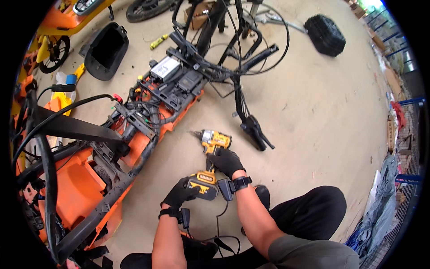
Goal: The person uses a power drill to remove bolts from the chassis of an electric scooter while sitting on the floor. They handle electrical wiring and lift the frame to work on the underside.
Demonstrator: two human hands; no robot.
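Right hand (227,162): fingers wrapped round the yellow drill (218,140) | left hand (179,193): fingers clasping its battery (205,190) | left of both: orange vehicle frame (137,151), wiring (144,114) already bared; bit (195,133) not yet touching it, remaining work unclear!

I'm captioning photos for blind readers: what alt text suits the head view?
A person grips a yellow cordless power tool, black-gloved right hand around its handle, left hand on its battery. To the left is a partly stripped orange-and-black vehicle with exposed wiring, on a pale floor.
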